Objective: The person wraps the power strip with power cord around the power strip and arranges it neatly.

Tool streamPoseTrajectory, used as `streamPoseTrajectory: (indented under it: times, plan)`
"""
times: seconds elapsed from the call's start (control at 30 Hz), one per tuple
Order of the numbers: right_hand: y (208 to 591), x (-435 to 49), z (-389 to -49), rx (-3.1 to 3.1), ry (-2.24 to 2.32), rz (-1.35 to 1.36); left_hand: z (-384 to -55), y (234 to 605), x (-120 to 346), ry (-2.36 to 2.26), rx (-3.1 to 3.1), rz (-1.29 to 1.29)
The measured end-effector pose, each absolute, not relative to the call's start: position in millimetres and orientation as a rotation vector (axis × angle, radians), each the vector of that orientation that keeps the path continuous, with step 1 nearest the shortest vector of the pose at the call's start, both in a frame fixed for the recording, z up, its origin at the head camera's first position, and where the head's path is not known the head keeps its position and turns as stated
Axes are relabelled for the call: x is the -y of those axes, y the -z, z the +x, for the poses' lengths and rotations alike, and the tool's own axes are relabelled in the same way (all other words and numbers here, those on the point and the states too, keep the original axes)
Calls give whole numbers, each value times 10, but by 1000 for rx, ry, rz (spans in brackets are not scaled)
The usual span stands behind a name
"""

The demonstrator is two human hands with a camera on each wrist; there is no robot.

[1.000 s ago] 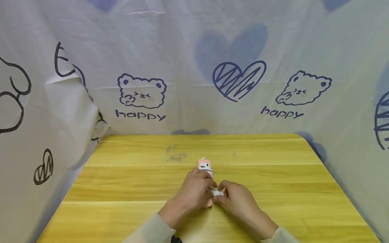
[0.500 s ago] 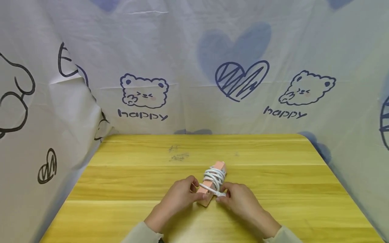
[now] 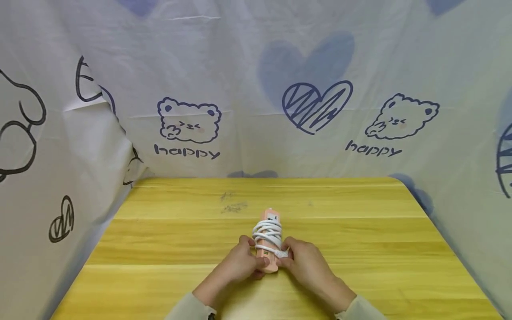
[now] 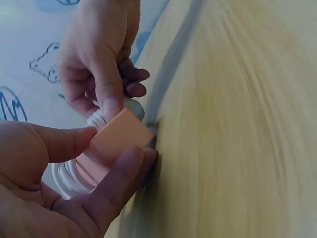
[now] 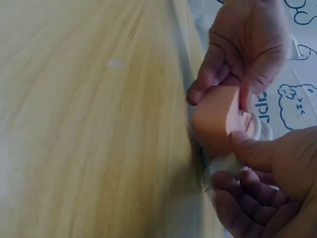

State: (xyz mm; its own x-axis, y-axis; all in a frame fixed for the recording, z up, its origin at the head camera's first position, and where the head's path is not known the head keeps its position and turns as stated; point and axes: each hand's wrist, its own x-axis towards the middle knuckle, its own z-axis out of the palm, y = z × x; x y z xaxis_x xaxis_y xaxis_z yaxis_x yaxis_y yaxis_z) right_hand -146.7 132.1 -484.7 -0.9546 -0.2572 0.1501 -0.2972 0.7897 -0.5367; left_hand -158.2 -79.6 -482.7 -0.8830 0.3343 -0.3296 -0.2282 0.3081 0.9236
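A pink power strip [image 3: 271, 267] lies lengthwise in front of me, its white cord [image 3: 267, 231] wound several times around the middle. My left hand [image 3: 239, 261] grips its near end, thumb on top and fingers along the side; the left wrist view shows the bare pink end [image 4: 121, 138] between thumb and fingers. At the strip's right side my right hand [image 3: 307, 262] pinches the white plug [image 3: 282, 254] at the cord's end. From the right wrist, the plug [image 5: 225, 164] sits against the strip's side, partly hidden by the fingers.
The strip is over a yellow wood-grain table [image 3: 380, 240]. A pale cloth [image 3: 256, 133] printed with hearts and bears hangs behind the table and along both sides. Faint dark scribbles [image 3: 234, 207] mark the tabletop beyond the hands.
My left hand has drawn back from over the strip to its near end. The strip swung to a slant, then back nearly straight, rolling. My right hand stays at the plug.
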Motion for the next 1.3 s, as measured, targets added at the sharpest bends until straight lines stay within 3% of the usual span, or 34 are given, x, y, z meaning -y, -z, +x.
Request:
streamPoseTrajectory:
  times: [0.27, 0.53, 0.73, 1.07, 1.3]
  plan:
    - [4733, -1331, -1502, 2925, -898, 513, -1635, 4882, 829, -1755, -1893, 27]
    - [4834, -1414, -1530, 3044, -1059, 441, -1626, 4709, 854, -1230, -2383, 230]
    - [4792, -1414, -1515, 3042, -972, 457, -1627, 4670, 861, -1138, -2481, 254]
    - [4711, -1497, -1492, 3050, -950, 387, -1627, 4621, 749, -1195, -2471, 254]
    - [4777, -1449, -1525, 3011, -967, 371, -1618, 4752, 763, -1598, -2013, 88]
